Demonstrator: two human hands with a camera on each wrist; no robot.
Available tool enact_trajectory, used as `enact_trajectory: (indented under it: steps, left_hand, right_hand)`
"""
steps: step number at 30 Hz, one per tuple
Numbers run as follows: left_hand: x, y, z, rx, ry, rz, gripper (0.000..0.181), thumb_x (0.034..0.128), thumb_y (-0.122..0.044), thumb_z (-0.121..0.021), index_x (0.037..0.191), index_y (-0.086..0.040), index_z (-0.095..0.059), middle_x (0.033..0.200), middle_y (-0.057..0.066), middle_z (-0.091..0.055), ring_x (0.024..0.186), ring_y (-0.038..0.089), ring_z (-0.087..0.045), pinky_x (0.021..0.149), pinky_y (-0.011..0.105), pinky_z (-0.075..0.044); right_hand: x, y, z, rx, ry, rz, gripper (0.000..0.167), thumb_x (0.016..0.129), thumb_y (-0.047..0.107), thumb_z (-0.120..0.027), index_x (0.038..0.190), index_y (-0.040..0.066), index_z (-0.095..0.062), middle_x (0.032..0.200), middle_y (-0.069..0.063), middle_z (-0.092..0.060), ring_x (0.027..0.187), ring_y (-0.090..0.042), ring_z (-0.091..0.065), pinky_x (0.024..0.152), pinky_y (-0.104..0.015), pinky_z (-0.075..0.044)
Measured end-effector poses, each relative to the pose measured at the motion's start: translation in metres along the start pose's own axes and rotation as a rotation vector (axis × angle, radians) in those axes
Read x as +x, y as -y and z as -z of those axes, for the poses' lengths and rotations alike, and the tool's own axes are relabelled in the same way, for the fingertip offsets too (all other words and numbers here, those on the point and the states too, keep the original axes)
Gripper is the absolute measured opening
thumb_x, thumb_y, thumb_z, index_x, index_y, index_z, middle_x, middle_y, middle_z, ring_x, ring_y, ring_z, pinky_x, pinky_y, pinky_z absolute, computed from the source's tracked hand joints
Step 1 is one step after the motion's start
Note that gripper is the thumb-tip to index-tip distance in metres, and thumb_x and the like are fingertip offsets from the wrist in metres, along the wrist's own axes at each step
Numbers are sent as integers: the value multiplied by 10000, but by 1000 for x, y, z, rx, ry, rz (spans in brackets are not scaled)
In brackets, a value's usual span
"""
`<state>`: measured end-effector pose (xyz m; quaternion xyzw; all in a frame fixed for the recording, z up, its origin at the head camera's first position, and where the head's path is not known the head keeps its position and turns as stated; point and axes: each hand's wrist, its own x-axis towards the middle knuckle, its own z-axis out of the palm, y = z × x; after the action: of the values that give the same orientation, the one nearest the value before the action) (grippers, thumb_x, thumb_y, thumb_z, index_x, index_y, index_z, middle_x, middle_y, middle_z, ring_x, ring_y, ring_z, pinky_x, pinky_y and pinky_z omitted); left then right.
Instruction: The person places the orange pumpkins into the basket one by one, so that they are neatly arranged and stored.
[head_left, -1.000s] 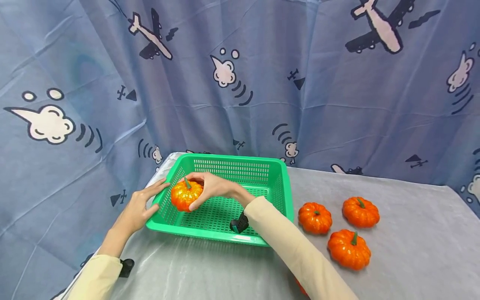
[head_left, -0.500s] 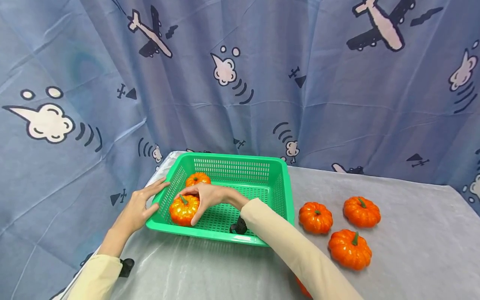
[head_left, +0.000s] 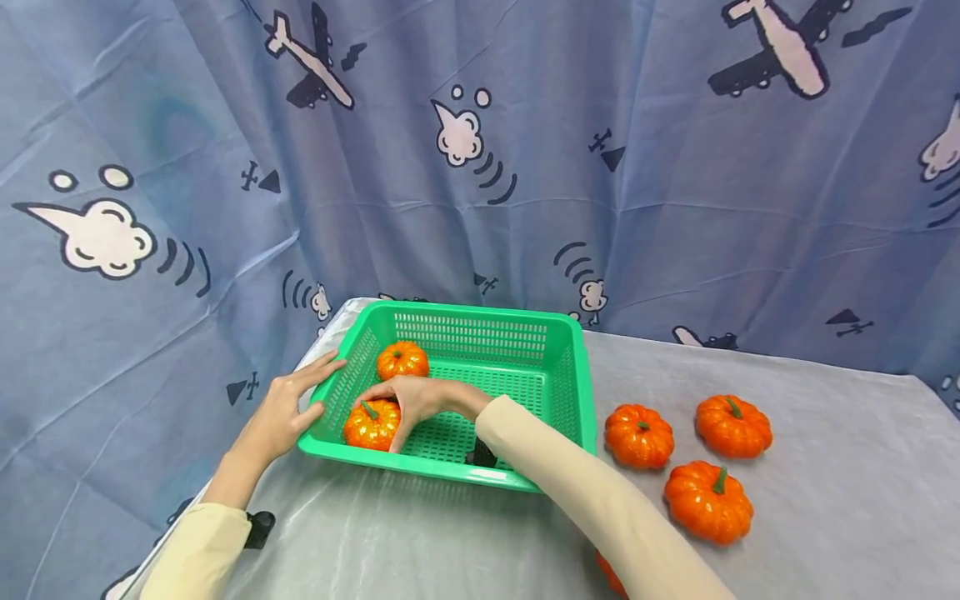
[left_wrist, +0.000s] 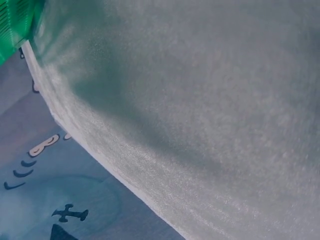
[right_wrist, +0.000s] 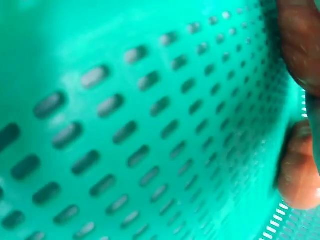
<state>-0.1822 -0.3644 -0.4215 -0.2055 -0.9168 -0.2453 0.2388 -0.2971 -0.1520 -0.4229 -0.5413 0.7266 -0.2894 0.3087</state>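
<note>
head view: right hand (head_left: 415,397) is wrapped round a pumpkin (head_left: 369,428) in the near-left part of the green basket (head_left: 450,472), left hand (head_left: 281,408) resting loose fingers on the rim. i'd seat the pumpkin gently before letting go, then lift away rightward, where there's more room. left wrist view: table (left_wrist: 215,115) edge runs close to the basket, so don't shove. right wrist view: mostly slotted wall (right_wrist: 142,120), can't tell the grip.
</note>
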Motion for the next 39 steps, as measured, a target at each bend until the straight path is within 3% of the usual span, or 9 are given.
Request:
enact_trajectory:
  steps: [5, 9, 16, 20, 25, 28, 32, 34, 39]
  left_hand:
    - [3, -4, -1, 8, -3, -19, 592, 714, -4, -503, 1300, 8, -580, 1365, 202, -522, 664, 147, -575, 760, 478, -493]
    - [6, -7, 0, 8, 11, -29, 588, 717, -11, -498, 1299, 19, -576, 1365, 213, -517, 455, 26, -278, 681, 410, -462]
    - [15, -10, 0, 26, 21, -47, 575, 723, -23, -496, 1291, 15, -584, 1362, 217, -519, 534, 76, -431, 737, 454, -474]
    - [16, -11, -2, 23, 44, -43, 580, 724, -29, -492, 1296, 20, -577, 1368, 221, -512, 461, -17, -179, 711, 430, -451]
    - [16, -14, -3, 24, 41, -45, 583, 722, -22, -500, 1299, 15, -576, 1369, 220, -512, 449, -57, -115, 690, 405, -444]
    - [13, -14, -3, 20, 36, -34, 583, 725, -8, -512, 1305, 9, -574, 1371, 216, -511, 440, -40, -189, 688, 408, -448]
    - [9, -13, 1, 13, 34, -10, 574, 734, -2, -533, 1307, 5, -575, 1369, 219, -512, 701, 192, -602, 790, 511, -475]
    - [7, -13, 3, 10, 35, 4, 571, 734, 0, -539, 1304, 4, -576, 1367, 220, -513, 920, 312, -608, 845, 555, -456]
    - [3, -11, 6, 30, 37, 26, 577, 731, 8, -537, 1307, -5, -577, 1376, 203, -511, 735, 227, -563, 840, 525, -453]
  right_hand:
    - [-3, -3, -1, -49, 3, -18, 844, 635, 86, -882, 1389, 145, -507, 1401, -43, -505, 1173, -77, -463, 970, -186, -364]
    - [-6, -3, 0, -27, 10, -34, 866, 638, 68, -876, 1408, 146, -487, 1452, -46, -445, 1265, -127, -403, 1018, -238, -340]
    - [-12, -4, 4, 97, 27, -70, 887, 647, -38, -838, 1423, 131, -443, 1454, -28, -392, 1266, -146, -363, 991, -254, -363]
    - [-16, -4, 4, 119, 45, -95, 911, 651, -51, -830, 1435, 139, -406, 1444, -51, -373, 1258, -159, -365, 958, -256, -390]
    - [-23, -1, 6, 176, 35, -116, 919, 676, -36, -819, 1453, 156, -366, 1487, -71, -330, 1344, -191, -307, 1017, -291, -357]
    - [-29, 5, 17, 266, 27, -86, 921, 717, -38, -785, 1485, 128, -304, 1534, -93, -287, 1401, -210, -256, 1096, -352, -282]
    - [-42, 19, 40, 372, -19, 33, 861, 778, -57, -709, 1503, 49, -256, 1562, -137, -238, 1421, -240, -230, 1131, -436, -206]
    - [-49, 29, 50, 423, -73, 102, 794, 803, -73, -674, 1488, 9, -282, 1549, -160, -266, 1409, -244, -269, 1125, -424, -228]
    - [-71, 53, 68, 503, -242, 217, 613, 842, -90, -633, 1414, -32, -421, 1430, -158, -469, 1289, -204, -469, 1039, -330, -378]
